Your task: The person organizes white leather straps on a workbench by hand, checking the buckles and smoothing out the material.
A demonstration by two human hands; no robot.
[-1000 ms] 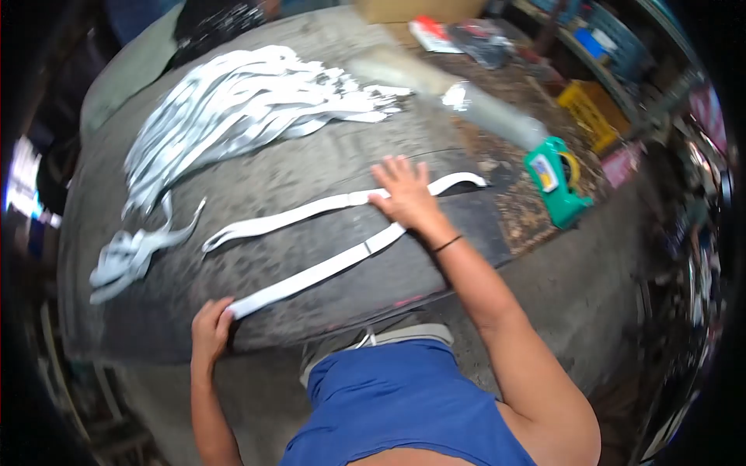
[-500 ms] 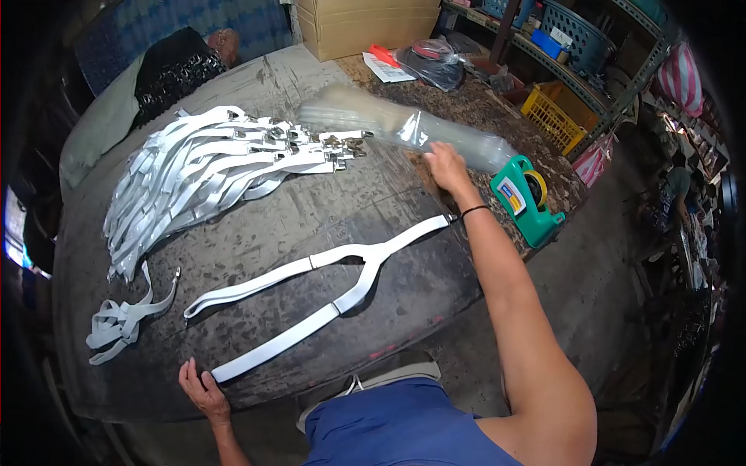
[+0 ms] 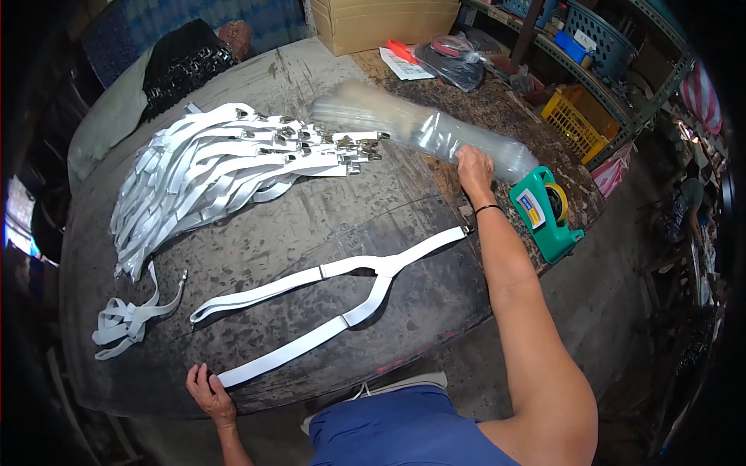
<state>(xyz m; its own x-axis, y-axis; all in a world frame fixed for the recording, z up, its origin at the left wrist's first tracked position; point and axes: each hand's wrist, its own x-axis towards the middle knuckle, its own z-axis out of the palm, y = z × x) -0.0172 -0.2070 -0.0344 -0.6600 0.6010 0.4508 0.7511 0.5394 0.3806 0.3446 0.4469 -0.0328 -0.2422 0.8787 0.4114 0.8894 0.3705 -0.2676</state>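
Right fingers partly hide plastic sleeves.

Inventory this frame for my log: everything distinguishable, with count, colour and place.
Table: 1, grey, browner at right, central
Laid-out suspenders: 1, white, table centre
Suspender pile: uncountable, white, upper left
Crumpled strap: 1, whitish, table's left
Plastic sleeves: uncountable, clear, upper right
Tape dispenser: 1, green, right edge
Paper sheet: 1, white, far side
Cardboard box: 1, brown, far edge
Clipped straps: uncountable, black, far left
Crate: 1, yellow, right background
Striped bag: 1, pink-white, upper right
Background clutter: uncountable, mostly dark, edges
Top: 1, blue, bottom centre
Wristband: 1, black, right wrist
Left hand: 1, bare, near strap end
Right hand: 1, bare, at sleeves
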